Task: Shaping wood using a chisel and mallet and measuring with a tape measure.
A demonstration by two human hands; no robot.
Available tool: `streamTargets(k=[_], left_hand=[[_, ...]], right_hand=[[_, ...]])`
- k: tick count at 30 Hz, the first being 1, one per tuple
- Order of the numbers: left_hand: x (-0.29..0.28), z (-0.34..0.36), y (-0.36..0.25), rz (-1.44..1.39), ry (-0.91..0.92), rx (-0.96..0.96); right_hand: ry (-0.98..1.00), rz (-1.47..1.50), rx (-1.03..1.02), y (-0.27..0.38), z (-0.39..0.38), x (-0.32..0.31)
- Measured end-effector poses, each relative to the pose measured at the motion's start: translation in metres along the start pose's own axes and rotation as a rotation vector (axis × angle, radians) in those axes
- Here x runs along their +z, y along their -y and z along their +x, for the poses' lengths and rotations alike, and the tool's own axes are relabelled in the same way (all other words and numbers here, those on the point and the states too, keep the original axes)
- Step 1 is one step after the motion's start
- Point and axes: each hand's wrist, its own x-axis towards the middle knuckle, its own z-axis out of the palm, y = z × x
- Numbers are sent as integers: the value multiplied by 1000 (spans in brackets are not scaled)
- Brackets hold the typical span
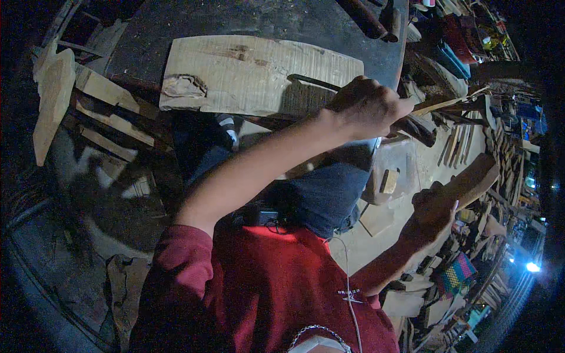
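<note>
A thick pale wooden plank (253, 70), with a rough knot at its left end, lies across the dark bench in front of me. My left hand (371, 109) is closed in a fist above the plank's right end. It grips a chisel with a thin dark shaft (315, 81), which points left over the wood; whether the tip touches is unclear. Off to the right and lower, my right hand (432, 215) is wrapped round a wooden mallet (478, 178), a plain brown block angled up and right, apart from the chisel.
The dark bench top (282, 20) extends beyond the plank. Pale offcuts (106, 91) stand at the left. A clear plastic container (394, 167) sits right of my legs. Wood pieces, a chequered woven bag (458, 273) and a bright lamp (532, 267) are farther right.
</note>
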Motion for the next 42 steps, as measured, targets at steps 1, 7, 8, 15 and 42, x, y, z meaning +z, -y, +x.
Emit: streamTargets(k=[1,7,8,15,42], left_hand=[[0,0,1,9,4,-11],[-3,2,1,16,33,-23],[-2,5,0,-11,18,-30],[-6,10,1,0,90,-170],[-3,-2,-1,-18,-73,29]], right_hand=[[-97,-99,-35,-1,-2,7],[-311,-429,-360,23,-9,16],[-283,-547,-447,27,-8,18],[-292,-1601,-454,-47,-14,34],[-191,-56,111,-39,-3,29]])
